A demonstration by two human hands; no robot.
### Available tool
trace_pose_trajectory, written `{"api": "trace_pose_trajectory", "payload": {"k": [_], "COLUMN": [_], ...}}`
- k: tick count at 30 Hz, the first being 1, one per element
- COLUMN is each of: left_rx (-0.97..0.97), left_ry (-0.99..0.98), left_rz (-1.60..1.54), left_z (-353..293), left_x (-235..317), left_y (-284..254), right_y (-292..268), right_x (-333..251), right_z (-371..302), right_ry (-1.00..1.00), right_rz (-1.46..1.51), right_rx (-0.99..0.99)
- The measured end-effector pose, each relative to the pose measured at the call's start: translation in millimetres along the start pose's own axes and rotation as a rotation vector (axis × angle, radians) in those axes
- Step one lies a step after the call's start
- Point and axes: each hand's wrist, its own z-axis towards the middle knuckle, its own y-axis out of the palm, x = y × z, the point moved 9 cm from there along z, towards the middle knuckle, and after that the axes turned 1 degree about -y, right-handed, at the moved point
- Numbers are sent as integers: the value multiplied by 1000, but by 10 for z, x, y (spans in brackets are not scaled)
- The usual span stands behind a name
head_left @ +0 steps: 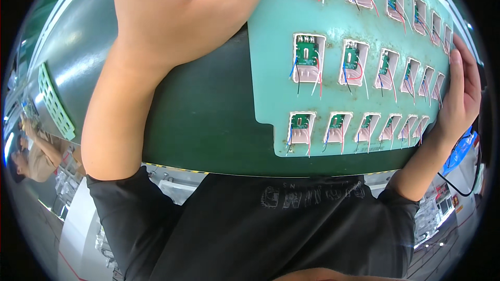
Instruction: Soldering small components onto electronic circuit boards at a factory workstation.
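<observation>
A light green fixture plate (333,21) lies before me on the dark green work surface, with rows of cut-outs. Each cut-out holds a white housing (309,75) with a small green circuit board (307,52) inside; thin red, blue, black and white wires hang out over the lower rims. My right hand (462,96) is closed on the plate's right edge, its fingers and thumb lying along it. Large at the top, my left hand (182,10) is near the plate's upper left; its fingers run out of the picture, so what they touch is hidden.
On the left part of the work surface (198,119) lies a pale green slotted plate (54,101). Yellow-black tape (177,170) marks the near edge. A person (41,158) is at the far left. At right are a blue item (459,153) and a black cable (461,193).
</observation>
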Motion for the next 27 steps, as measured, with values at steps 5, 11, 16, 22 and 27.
{"api": "trace_pose_trajectory", "payload": {"k": [5, 11, 16, 22, 27], "left_rx": [-7, -18, 28, 124, 74], "left_ry": [69, 141, 179, -34, -85], "left_rz": [76, 154, 310, 311, 398], "left_z": [13, 8, 16, 63, 126], "left_x": [43, 68, 232, 246, 245], "left_y": [-30, -53, -168, -411, -668], "right_y": [9, 66, 156, 308, 518], "right_x": [-2, -58, -86, -251, -395], "right_z": [-8, 1, -7, 65, 110], "right_ry": [20, 5, 51, 59, 68], "right_rz": [12, -10, 17, 50, 29], "right_rx": [12, -3, 3, 3, -40]}}
